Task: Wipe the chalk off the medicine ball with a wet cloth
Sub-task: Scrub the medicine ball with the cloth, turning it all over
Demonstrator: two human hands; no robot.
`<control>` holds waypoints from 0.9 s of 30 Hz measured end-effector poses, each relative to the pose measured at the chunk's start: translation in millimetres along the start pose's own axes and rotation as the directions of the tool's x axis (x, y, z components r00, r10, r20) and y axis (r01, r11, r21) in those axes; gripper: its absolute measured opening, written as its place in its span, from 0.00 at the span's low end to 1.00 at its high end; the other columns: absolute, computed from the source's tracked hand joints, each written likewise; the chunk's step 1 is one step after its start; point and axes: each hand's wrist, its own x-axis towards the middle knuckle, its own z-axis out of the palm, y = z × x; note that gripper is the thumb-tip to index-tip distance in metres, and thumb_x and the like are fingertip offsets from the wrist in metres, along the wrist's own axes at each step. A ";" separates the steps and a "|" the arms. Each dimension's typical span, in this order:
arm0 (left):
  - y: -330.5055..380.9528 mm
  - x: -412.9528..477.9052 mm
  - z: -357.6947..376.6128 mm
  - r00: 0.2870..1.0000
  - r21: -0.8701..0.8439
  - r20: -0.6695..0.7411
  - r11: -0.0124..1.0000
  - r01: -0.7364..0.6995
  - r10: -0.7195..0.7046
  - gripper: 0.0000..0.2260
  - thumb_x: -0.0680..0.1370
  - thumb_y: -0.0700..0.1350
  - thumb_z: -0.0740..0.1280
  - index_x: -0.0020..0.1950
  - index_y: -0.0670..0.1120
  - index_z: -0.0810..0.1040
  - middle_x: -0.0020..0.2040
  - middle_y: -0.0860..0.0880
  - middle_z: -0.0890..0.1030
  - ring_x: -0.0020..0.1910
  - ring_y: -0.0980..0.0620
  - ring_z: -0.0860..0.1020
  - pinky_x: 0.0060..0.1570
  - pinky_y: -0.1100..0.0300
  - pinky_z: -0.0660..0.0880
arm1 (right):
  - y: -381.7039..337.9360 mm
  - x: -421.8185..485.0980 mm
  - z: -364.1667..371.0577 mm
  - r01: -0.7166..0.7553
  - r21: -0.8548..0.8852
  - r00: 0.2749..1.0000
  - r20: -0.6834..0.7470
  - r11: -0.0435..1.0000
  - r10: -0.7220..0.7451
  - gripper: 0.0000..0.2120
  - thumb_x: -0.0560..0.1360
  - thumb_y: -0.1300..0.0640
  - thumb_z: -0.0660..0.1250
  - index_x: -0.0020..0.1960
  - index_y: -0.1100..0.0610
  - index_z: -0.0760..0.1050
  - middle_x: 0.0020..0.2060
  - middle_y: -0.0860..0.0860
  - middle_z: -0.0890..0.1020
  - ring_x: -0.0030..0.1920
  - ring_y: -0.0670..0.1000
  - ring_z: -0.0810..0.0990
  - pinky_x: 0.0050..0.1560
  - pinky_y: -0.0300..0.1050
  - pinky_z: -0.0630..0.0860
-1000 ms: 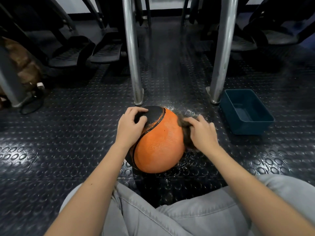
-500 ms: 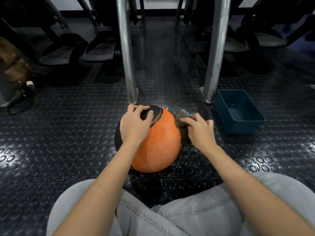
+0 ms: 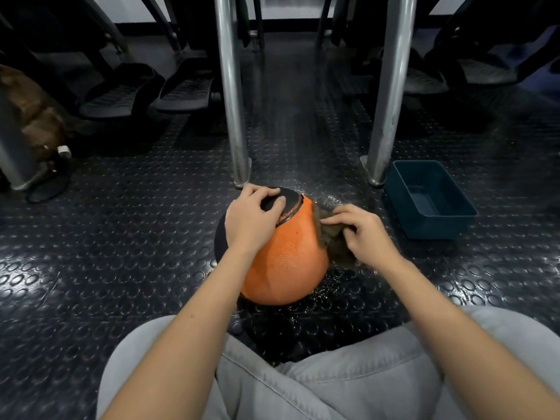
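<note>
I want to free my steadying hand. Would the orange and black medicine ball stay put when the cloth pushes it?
Probably not: the round orange and black medicine ball is braced by the left hand on top. Droplets on the studded dark rubber floor suggest a wet, slippery skin. The studs may slow rolling.

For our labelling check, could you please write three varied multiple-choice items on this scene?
1. Where is the blue tub? A. On the lap. B. Right of the ball. C. Left of the ball.
2. The ball's main colour? A. Orange. B. Green. C. White.
3. The right hand is? A. Idle. B. Lifting the tub. C. Gripping the cloth.
Answers: B, the tub stands beside the right post; A, its skin is mostly orange; C, its fingers curl round the cloth against the ball.
</note>
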 end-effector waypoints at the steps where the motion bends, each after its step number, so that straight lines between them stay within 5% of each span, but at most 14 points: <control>1: 4.1 0.6 2.1 1.000 0.018 0.014 1.000 -0.008 0.007 0.11 0.78 0.55 0.64 0.58 0.56 0.80 0.55 0.61 0.73 0.53 0.58 0.72 0.61 0.54 0.69 | 6.0 -0.9 -2.2 -0.074 -0.098 0.996 0.038 0.992 0.078 0.23 0.69 0.77 0.58 0.53 0.58 0.82 0.53 0.53 0.79 0.56 0.54 0.76 0.60 0.41 0.70; 3: 10.2 -0.7 6.6 0.999 0.051 0.024 0.998 -0.031 0.029 0.12 0.78 0.55 0.63 0.58 0.54 0.79 0.57 0.58 0.74 0.49 0.60 0.69 0.65 0.50 0.66 | 11.0 -2.7 -6.0 -0.211 -0.234 0.973 0.042 0.949 0.227 0.23 0.73 0.74 0.58 0.59 0.55 0.79 0.56 0.52 0.76 0.58 0.54 0.74 0.57 0.51 0.73; 7: 16.3 -2.0 14.5 0.997 0.111 0.033 0.991 -0.073 0.070 0.12 0.79 0.55 0.62 0.58 0.54 0.79 0.56 0.57 0.74 0.48 0.61 0.67 0.67 0.49 0.64 | -17.0 6.8 -11.2 -0.058 0.012 0.977 -0.205 0.998 0.059 0.20 0.71 0.75 0.61 0.58 0.60 0.79 0.56 0.51 0.76 0.56 0.47 0.73 0.61 0.37 0.68; 11: 22.9 5.5 17.3 0.997 0.136 0.058 0.989 -0.050 0.042 0.12 0.78 0.56 0.62 0.57 0.55 0.79 0.57 0.56 0.74 0.55 0.56 0.73 0.67 0.50 0.63 | -24.1 -4.6 -15.1 0.089 -0.018 0.993 0.078 0.996 -0.087 0.23 0.67 0.77 0.60 0.52 0.57 0.83 0.54 0.51 0.79 0.54 0.50 0.73 0.60 0.35 0.64; 16: 22.0 12.1 15.2 0.997 0.118 0.079 0.993 -0.024 0.015 0.12 0.78 0.56 0.62 0.57 0.55 0.80 0.56 0.58 0.74 0.52 0.59 0.72 0.65 0.50 0.66 | -13.1 -11.2 -43.2 -0.003 -0.076 0.890 0.455 0.997 0.037 0.25 0.67 0.78 0.57 0.49 0.57 0.84 0.50 0.49 0.80 0.54 0.48 0.77 0.57 0.26 0.65; 19: 19.8 10.7 14.9 0.996 0.123 0.076 0.991 -0.045 0.036 0.12 0.78 0.56 0.62 0.57 0.55 0.79 0.56 0.58 0.73 0.50 0.59 0.71 0.64 0.51 0.68 | -13.8 -0.1 -43.7 -0.084 -0.020 0.992 0.097 0.996 0.085 0.23 0.68 0.78 0.57 0.51 0.58 0.82 0.49 0.50 0.79 0.54 0.48 0.75 0.60 0.30 0.66; 21: 19.6 8.1 16.1 0.996 0.124 0.072 0.991 -0.058 0.050 0.12 0.78 0.56 0.63 0.57 0.55 0.79 0.55 0.58 0.73 0.51 0.58 0.72 0.62 0.52 0.69 | -22.0 6.8 -31.1 -0.089 -0.012 0.990 -0.107 0.996 0.088 0.21 0.70 0.76 0.59 0.54 0.59 0.81 0.52 0.51 0.79 0.55 0.49 0.74 0.62 0.34 0.66; 24: 20.6 7.1 15.8 0.997 0.126 0.065 0.990 -0.058 0.050 0.11 0.78 0.56 0.63 0.56 0.55 0.80 0.55 0.58 0.74 0.52 0.57 0.74 0.61 0.52 0.69 | -28.1 2.6 -9.2 -0.016 -0.016 1.000 0.017 1.000 0.016 0.21 0.70 0.75 0.60 0.55 0.59 0.81 0.53 0.52 0.78 0.56 0.52 0.74 0.62 0.39 0.66; 27: 19.0 8.2 13.4 0.997 0.103 0.067 0.994 -0.043 0.036 0.11 0.77 0.57 0.64 0.55 0.56 0.80 0.54 0.59 0.74 0.52 0.57 0.74 0.61 0.52 0.69 | -23.1 -8.7 -23.1 0.033 0.057 0.969 0.243 0.998 -0.046 0.22 0.67 0.77 0.60 0.51 0.57 0.83 0.46 0.47 0.78 0.50 0.46 0.75 0.58 0.30 0.67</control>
